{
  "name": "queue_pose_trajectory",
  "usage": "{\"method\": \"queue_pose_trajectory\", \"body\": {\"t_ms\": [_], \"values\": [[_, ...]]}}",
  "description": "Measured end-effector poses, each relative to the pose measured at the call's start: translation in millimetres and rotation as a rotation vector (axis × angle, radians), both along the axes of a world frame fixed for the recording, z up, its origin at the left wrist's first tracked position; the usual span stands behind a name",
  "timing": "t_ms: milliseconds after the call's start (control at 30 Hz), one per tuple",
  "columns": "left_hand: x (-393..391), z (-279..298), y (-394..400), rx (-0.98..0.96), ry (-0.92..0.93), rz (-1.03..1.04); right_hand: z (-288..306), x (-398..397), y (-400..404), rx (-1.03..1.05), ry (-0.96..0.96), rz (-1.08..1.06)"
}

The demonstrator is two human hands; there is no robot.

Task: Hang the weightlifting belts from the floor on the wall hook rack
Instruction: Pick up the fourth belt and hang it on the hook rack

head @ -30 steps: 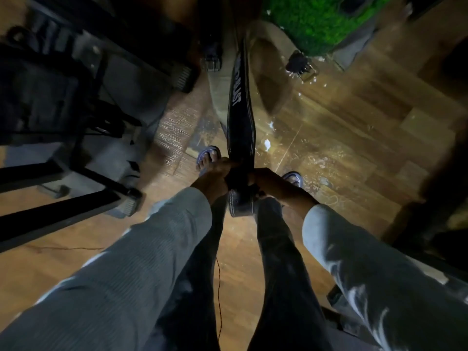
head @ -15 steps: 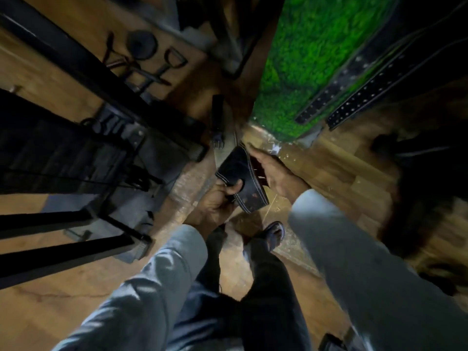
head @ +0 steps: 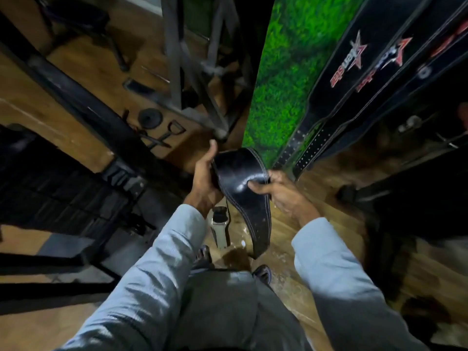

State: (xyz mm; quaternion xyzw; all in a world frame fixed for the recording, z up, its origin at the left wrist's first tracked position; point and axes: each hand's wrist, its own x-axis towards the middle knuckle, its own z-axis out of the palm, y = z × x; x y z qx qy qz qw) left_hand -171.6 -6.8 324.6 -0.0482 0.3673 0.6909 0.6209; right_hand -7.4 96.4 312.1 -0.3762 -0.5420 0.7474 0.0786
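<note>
I hold a black leather weightlifting belt (head: 243,188) with white stitching in front of me, folded over at the top, its tail hanging down toward the floor. My left hand (head: 203,183) grips its left edge and my right hand (head: 281,191) pinches its right side with the thumb on the face. Two black belts with red star logos, one (head: 336,69) to the left and one (head: 379,79) to the right, hang down the green turf wall (head: 278,79) at the upper right. The hook rack itself is out of view. A grey belt (head: 219,229) lies on the wooden floor below my hands.
Black gym machine frames (head: 76,97) cross the left side. A grey metal stand (head: 182,72) rises at top centre. A small weight plate (head: 150,118) and cable handles (head: 167,134) lie on the floor. Dark equipment fills the right side. My sandalled feet (head: 263,272) stand below.
I have straightened up, lifting the belt from the floor to chest height. My view has swung up toward the green wall, and the hanging belts have come into view.
</note>
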Motion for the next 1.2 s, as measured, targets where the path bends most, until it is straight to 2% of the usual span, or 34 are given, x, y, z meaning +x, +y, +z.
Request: {"method": "queue_pose_trajectory", "body": {"t_ms": [133, 233, 300, 367, 400, 467, 567, 600, 667, 733, 833, 900, 967, 1033, 1100, 1167, 1200], "values": [[7, 28, 13, -0.139, 0.266, -0.113, 16, 9, 1, 0.023, -0.037, -0.089], [16, 38, 12, -0.072, 0.371, -0.164, 51, 3, 16, -0.092, 0.009, -0.173], [19, 42, 7, 0.034, 0.414, -0.166, 81, -7, 27, -0.141, 0.08, -0.116], [21, 38, 1, 0.041, 0.474, -0.201, 101, -18, 36, -0.138, 0.108, -0.082], [24, 39, -4, 0.036, 0.484, -0.22, 104, -21, 40, -0.128, 0.128, -0.097], [24, 50, -8, 0.081, 0.361, -0.201, 103, -20, 42, -0.039, 0.093, -0.131], [8, 79, 3, 0.147, 0.234, -0.074, 85, -11, 41, -0.037, 0.135, -0.082], [3, 87, 6, 0.161, 0.254, -0.044, 80, -6, 38, -0.043, 0.134, -0.002], [0, 93, 11, 0.131, 0.414, 0.004, 74, 3, 31, -0.027, 0.084, 0.072], [3, 83, 11, 0.051, 0.585, 0.01, 76, 4, 30, -0.053, 0.107, 0.016], [22, 76, 3, 0.074, 0.661, -0.115, 96, -9, 39, -0.057, 0.16, -0.109], [29, 69, 0, 0.109, 0.678, -0.191, 109, -16, 49, 0.002, 0.154, -0.216], [28, 72, 1, 0.124, 0.593, -0.204, 118, -17, 54, 0.107, 0.137, -0.252], [18, 81, 6, 0.078, 0.494, -0.106, 120, -13, 41, 0.183, 0.121, -0.129], [11, 90, 12, 0.033, 0.49, 0.059, 107, -8, 24, 0.222, 0.102, -0.002], [12, 89, 12, -0.026, 0.56, 0.147, 90, -8, 15, 0.257, 0.059, -0.025], [15, 86, 9, -0.042, 0.587, 0.141, 85, -10, 14, 0.271, -0.009, -0.11]]}}
